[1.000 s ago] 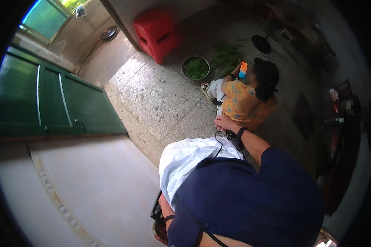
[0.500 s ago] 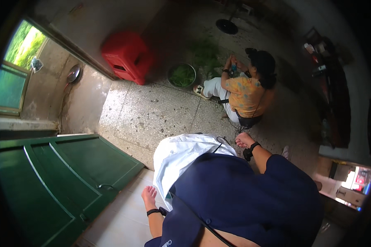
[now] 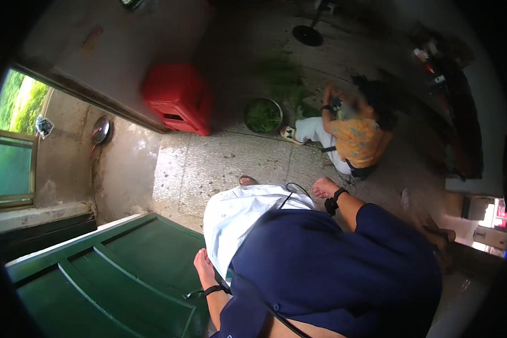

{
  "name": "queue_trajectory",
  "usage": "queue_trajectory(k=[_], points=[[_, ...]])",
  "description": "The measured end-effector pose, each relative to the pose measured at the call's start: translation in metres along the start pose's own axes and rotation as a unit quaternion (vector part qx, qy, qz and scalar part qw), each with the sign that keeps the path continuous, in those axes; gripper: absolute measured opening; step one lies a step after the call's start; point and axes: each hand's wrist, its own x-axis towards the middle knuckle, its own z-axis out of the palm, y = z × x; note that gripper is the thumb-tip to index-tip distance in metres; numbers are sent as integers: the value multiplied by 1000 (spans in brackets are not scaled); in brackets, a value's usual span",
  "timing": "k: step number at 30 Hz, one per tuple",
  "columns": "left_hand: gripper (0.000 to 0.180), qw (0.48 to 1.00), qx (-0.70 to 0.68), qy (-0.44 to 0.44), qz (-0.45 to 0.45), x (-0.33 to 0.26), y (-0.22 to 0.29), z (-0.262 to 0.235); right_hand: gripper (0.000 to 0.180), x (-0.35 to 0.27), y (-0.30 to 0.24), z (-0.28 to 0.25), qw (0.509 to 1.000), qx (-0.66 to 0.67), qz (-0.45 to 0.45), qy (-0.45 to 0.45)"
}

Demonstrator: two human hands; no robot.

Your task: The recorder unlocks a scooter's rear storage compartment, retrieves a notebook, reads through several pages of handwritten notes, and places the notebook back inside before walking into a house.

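My left hand (image 3: 204, 266) hangs beside my white trousers (image 3: 231, 217), near the green door (image 3: 146, 253) and its handle (image 3: 194, 294). Its fingers look loosely bent and apart, with nothing visible in them. My right hand (image 3: 324, 188) is held in front of my body on the other side, its fingers curled in and no object showing. A dark band circles each wrist. A thin black cord (image 3: 299, 188) loops in front of the trousers. My sandalled foot (image 3: 248, 180) shows ahead of them on the speckled floor.
A person in an orange patterned top (image 3: 357, 139) sits low ahead, right of a metal basin (image 3: 280, 112) with green leaves. More greens (image 3: 284, 76) lie behind it. Red stacked stools (image 3: 177, 101) stand by the left wall. A round black stand base (image 3: 307, 35) is farther back.
I have moved forward past the door, which now sits lower in view. My foot has come out ahead of the trousers. Both hands have swung slightly and remain without a visible object.
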Motion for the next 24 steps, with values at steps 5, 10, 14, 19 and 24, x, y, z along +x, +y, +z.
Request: queue_trajectory(k=[5, 10, 14, 19, 24], points=[[37, 983, -9, 167, -80, -3, 20, -38, 20, 36, -139, 65, 995, -31, -87, -25], [36, 970, -47, 213, -105, 11, 68, -37, 22, 47, -255, 135, 983, -105, -139, -66], [30, 972, -74, 194, -111, 54, 99, -43, 17, 74, -288, 179, 980, -137, -133, -55], [30, 966, -119, 195, -120, 133, 152, -65, 17, 82, -304, 225, 979, -200, 6, -50], [33, 968, -90, 200, -121, 198, 242, -116, 17, 66, -361, 326, 984, -174, -13, -35]])
